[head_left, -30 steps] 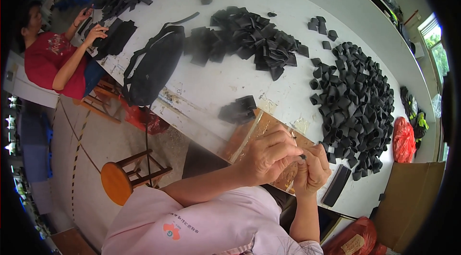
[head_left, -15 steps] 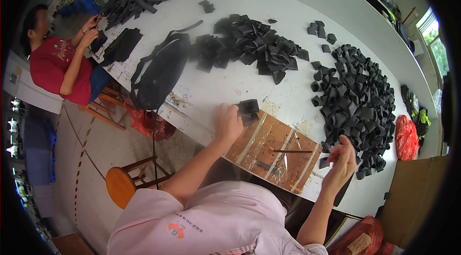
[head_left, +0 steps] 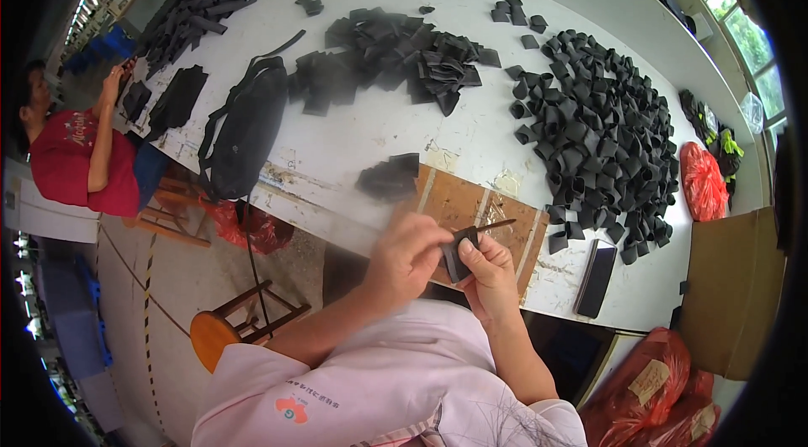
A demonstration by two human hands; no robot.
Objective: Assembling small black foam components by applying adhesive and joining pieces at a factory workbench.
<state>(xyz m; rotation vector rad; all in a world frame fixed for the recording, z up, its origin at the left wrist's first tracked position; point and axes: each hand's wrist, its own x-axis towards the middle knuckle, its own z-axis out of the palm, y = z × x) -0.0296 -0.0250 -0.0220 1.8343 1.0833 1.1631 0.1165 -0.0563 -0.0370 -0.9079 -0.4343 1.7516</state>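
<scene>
Just below frame centre, your right hand (head_left: 491, 268) pinches a black piece (head_left: 457, 258); your left hand's (head_left: 410, 252) grip beside it cannot be told.

A stool (head_left: 214, 337) stands at eight o'clock, a black bag (head_left: 249, 127) at ten, a window (head_left: 749, 47) at two, a red bag (head_left: 704, 182) at three.

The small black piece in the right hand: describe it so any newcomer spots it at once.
At the white table's near edge lies a brown board. Over it, the right hand pinches the small black piece, the left hand at its side. Unlike the black pieces heaped on the table, it is held up.
</scene>
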